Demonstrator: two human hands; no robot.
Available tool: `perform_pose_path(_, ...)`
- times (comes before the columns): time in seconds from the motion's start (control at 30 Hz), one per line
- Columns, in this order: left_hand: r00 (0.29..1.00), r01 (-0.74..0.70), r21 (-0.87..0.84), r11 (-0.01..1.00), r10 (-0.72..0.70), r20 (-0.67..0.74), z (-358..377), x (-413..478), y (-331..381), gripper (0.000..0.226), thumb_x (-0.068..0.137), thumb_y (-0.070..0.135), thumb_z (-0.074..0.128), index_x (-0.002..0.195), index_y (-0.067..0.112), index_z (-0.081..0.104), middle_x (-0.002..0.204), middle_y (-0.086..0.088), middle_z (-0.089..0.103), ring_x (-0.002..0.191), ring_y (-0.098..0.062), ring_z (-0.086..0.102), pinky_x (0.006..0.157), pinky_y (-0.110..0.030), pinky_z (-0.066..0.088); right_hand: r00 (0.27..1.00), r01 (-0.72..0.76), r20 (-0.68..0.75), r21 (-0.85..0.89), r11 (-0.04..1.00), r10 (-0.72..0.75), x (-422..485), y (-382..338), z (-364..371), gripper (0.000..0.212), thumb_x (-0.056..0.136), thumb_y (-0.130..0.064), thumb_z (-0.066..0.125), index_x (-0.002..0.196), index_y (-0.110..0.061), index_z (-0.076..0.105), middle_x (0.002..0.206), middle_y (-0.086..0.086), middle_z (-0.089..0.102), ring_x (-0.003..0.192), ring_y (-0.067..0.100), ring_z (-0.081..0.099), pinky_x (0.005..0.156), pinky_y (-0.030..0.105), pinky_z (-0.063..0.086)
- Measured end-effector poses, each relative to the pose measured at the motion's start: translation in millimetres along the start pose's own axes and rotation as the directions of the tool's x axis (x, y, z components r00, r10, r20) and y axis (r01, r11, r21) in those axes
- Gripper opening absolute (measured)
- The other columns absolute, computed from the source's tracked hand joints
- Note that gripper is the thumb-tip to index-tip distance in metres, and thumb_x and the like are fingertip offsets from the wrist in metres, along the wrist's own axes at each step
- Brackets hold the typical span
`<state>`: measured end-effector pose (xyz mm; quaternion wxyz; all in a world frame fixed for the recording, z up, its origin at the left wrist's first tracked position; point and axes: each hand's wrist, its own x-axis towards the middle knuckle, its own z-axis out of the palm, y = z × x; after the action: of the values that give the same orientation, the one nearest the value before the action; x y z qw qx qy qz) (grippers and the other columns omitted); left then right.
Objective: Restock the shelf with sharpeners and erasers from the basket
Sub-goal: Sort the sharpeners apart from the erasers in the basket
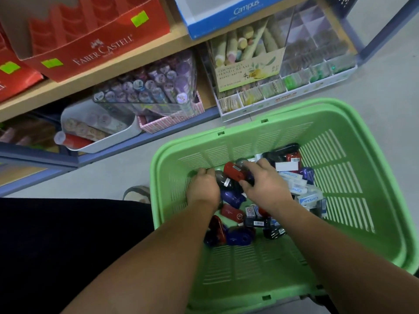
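Observation:
A green plastic basket (340,137) sits on the floor before me, holding several red, blue and black sharpeners (240,237) and white Campus erasers (297,177). Both hands are down inside it. My left hand (203,189) is curled around dark sharpeners at the pile's left side. My right hand (264,182) grips a red sharpener (233,172) with thumb and fingers. The wooden shelf (95,71) stands beyond the basket, at the top left.
On the shelf are red Faber-Castell boxes (99,46), a blue Campus box (226,17), a clear tub of purple tubes (149,87), a white tray (99,132) and a divided display box (283,82). My dark-clothed leg (68,234) and a sandal (137,193) lie left of the basket.

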<state>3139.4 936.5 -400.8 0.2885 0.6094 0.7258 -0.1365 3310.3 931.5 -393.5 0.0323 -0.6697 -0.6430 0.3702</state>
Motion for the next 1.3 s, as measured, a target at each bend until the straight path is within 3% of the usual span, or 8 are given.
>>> perform_pose_path(0.13, 0.996, 0.017, -0.027, 0.999, -0.014, 0.089, -1, 3, 2, 0.053, 0.085, -0.003, 0.068, 0.134, 0.012, 0.054, 0.136, -0.007, 0.047, 0.113, -0.029, 0.063, 0.097, -0.044, 0.056, 0.988, -0.008, 0.148, -0.247, 0.969, 0.045, 3, -9, -4, 0.061, 0.096, -0.055, 0.057, 0.150, -0.037, 0.034, 0.132, 0.005, 0.036, 0.129, 0.026, 0.041, 0.092, 0.041, 0.050)
perform_pose_path(0.3, 0.996, 0.065, -0.099, 0.993, -0.059, 0.063, 4, 8, 2, 0.021, 0.095, 0.002, 0.055, 0.112, 0.013, 0.058, 0.119, -0.008, 0.057, 0.097, -0.027, 0.063, 0.089, -0.045, 0.058, 0.997, -0.041, 0.059, -0.171, 0.984, 0.052, 2, -9, 3, 0.046, 0.096, -0.049, 0.060, 0.139, -0.033, 0.056, 0.122, 0.003, 0.041, 0.120, 0.024, 0.046, 0.088, 0.039, 0.052)
perform_pose_path(0.53, 0.982, 0.148, -0.149, 0.978, -0.128, 0.140, -21, 3, 11, 0.029, 0.093, -0.004, 0.059, 0.120, 0.008, 0.057, 0.090, -0.004, 0.058, 0.090, -0.025, 0.060, 0.078, -0.033, 0.053, 0.995, 0.009, 0.099, -0.203, 0.979, 0.012, 5, -13, -1, 0.030, 0.100, -0.037, 0.056, 0.125, -0.022, 0.066, 0.120, 0.004, 0.057, 0.118, 0.025, 0.053, 0.088, 0.037, 0.052)
perform_pose_path(0.67, 0.987, 0.146, -0.094, 0.985, -0.139, 0.077, -50, -7, 12, 0.014, 0.090, 0.004, 0.066, 0.087, 0.011, 0.055, 0.086, -0.006, 0.058, 0.082, -0.025, 0.059, 0.070, -0.032, 0.051, 0.993, -0.017, 0.114, -0.035, 0.999, 0.021, 11, -27, 5, 0.016, 0.096, -0.022, 0.055, 0.105, -0.016, 0.067, 0.097, 0.007, 0.068, 0.094, 0.030, 0.065, 0.072, 0.032, 0.051)
perform_pose_path(0.83, 0.996, 0.086, -0.143, 0.986, -0.083, 0.027, -52, -21, 9, 0.011, 0.090, 0.008, 0.065, 0.096, 0.010, 0.056, 0.083, -0.003, 0.055, 0.081, -0.025, 0.060, 0.063, -0.031, 0.045, 0.921, -0.242, 0.389, 0.490, 0.838, 0.038, 12, -23, 16, 0.043, 0.093, 0.005, 0.055, 0.135, -0.005, 0.062, 0.123, 0.011, 0.069, 0.105, 0.019, 0.065, 0.088, 0.029, 0.052)
perform_pose_path(1.1, 0.991, 0.063, -0.497, 0.866, 0.005, 0.134, -20, -24, 39, 0.012, 0.093, 0.023, 0.072, 0.090, 0.012, 0.074, 0.090, -0.005, 0.074, 0.083, -0.023, 0.069, 0.078, -0.032, 0.058, 0.990, -0.071, -0.081, 0.440, 0.895, 0.118, -3, 9, -61, 0.018, 0.089, -0.023, 0.058, 0.101, -0.027, 0.072, 0.079, -0.003, 0.075, 0.075, 0.026, 0.070, 0.078, 0.044, 0.060)
perform_pose_path(1.23, 0.958, 0.025, -0.688, 0.725, 0.180, 0.225, -8, -26, 66, 0.027, 0.094, 0.024, 0.074, 0.120, 0.017, 0.070, 0.105, -0.006, 0.075, 0.088, -0.017, 0.070, 0.077, -0.027, 0.058, 0.990, -0.028, -0.138, 0.114, 0.993, 0.044, -12, 14, -96, 0.017, 0.092, -0.022, 0.060, 0.104, -0.024, 0.071, 0.079, -0.006, 0.068, 0.078, 0.023, 0.064, 0.075, 0.032, 0.054)
perform_pose_path(1.3, 0.968, -0.072, -0.552, 0.831, 0.191, 0.162, -5, -23, 54, 0.022, 0.098, 0.018, 0.066, 0.120, 0.017, 0.069, 0.110, -0.008, 0.074, 0.089, -0.018, 0.068, 0.080, -0.028, 0.058, 0.994, -0.017, -0.110, -0.016, 1.000, 0.015, -19, 10, -97, 0.014, 0.091, -0.025, 0.061, 0.101, -0.024, 0.071, 0.078, -0.005, 0.067, 0.077, 0.023, 0.063, 0.073, 0.032, 0.055)
